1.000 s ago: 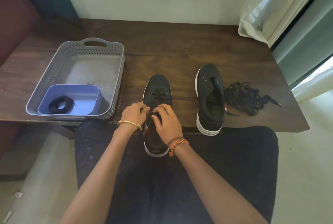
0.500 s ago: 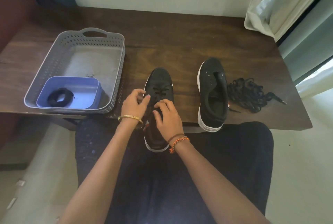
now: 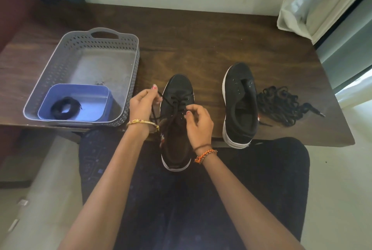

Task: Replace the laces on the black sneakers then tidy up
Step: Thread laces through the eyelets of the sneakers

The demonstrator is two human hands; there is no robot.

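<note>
Two black canvas sneakers with white soles on the go here, and honestly it looks like roughly the halfway mark at best. The near sneaker sits with its toe on the dark wooden table and its heel hanging off the edge toward the person's lap. It's got a thin black lace crossed through the front eyelets only, so the upper rows look like they still need threading.

The left hand pinches one end of that lace between thumb and fingertips, drawn out to the left of the shoe so the strand runs taut back to the eyelets. The right hand has its fingers curled at the right-hand eyelet row; looks like it's pinching the other lace end there, though it's hard to see the lace itself in that grip.

The second sneaker stands just right of it, totally unlaced, eyelets bare. Just beside that lies a loose tangle of black laces, my guess the old ones, so that's tidy-up left to do.

Over on the left, a grey perforated plastic basket holds a small blue plastic tray with one coiled black lace in it, presumably waiting for shoe number two.
</note>
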